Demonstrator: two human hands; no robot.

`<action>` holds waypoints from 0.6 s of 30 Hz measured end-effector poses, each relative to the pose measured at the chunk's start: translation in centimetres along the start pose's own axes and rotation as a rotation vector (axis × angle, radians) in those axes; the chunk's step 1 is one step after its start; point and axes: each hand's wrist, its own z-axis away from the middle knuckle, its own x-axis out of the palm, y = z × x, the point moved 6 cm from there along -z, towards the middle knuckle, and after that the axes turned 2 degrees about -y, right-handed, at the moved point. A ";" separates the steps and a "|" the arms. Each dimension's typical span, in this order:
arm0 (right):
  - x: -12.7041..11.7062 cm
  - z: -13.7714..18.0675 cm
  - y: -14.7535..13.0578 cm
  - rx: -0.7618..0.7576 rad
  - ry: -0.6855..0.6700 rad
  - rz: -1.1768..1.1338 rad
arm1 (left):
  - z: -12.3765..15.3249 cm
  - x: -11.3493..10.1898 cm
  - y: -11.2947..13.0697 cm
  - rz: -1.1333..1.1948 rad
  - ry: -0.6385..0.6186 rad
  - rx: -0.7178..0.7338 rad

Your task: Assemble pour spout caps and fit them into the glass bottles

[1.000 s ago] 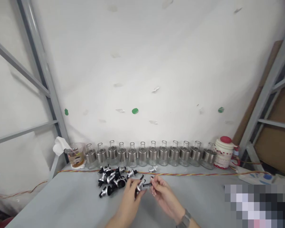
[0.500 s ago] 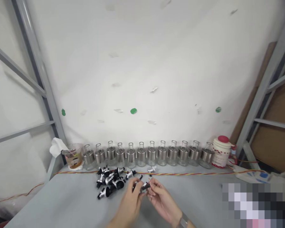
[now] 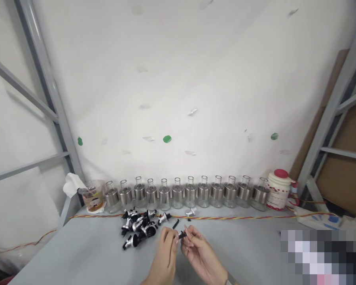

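Note:
My left hand [image 3: 167, 247] and my right hand [image 3: 199, 249] meet low in the middle, above the grey table. Between their fingertips is a small dark bottle pourer [image 3: 182, 235], mostly covered by the fingers. Both hands are closed on it. Just beyond the left fingers lies a short black strip-like piece [image 3: 176, 223]. To the left, several silver-and-black bottle pourers [image 3: 138, 224] are heaped together, and one more pourer [image 3: 164, 218] lies at the heap's right side. A silvery spout-like piece [image 3: 191, 212] rests farther back, with a tiny black bit [image 3: 189, 220] near it.
Along the wall stands a row of several glass bottles with metal sleeves [image 3: 190, 190]. A drink cup [image 3: 91, 199] is at the row's left end, a red-topped jar [image 3: 278, 192] at its right. A twisted red-yellow wire [image 3: 240, 217] crosses the table toward a white power strip [image 3: 313, 218].
The hands have shifted slightly and the fingers now cover more of the held pourer. The black strip-like piece behind the left hand shows more fully. The camera has moved a little.

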 end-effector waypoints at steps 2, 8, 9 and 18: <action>-0.2 0.0 0.2 0.002 0.028 -0.020 | -0.1 0.0 -0.1 -0.018 -0.008 0.009; -0.1 0.3 -0.2 -0.019 0.055 0.074 | -0.3 -0.2 -1.0 -0.051 0.040 -0.023; 0.1 0.4 -0.4 -0.031 0.050 0.121 | -0.3 -0.3 -1.0 -0.055 0.048 -0.028; 1.3 0.9 -1.1 -0.118 0.048 0.391 | 0.1 -0.4 0.4 -0.006 0.043 -0.039</action>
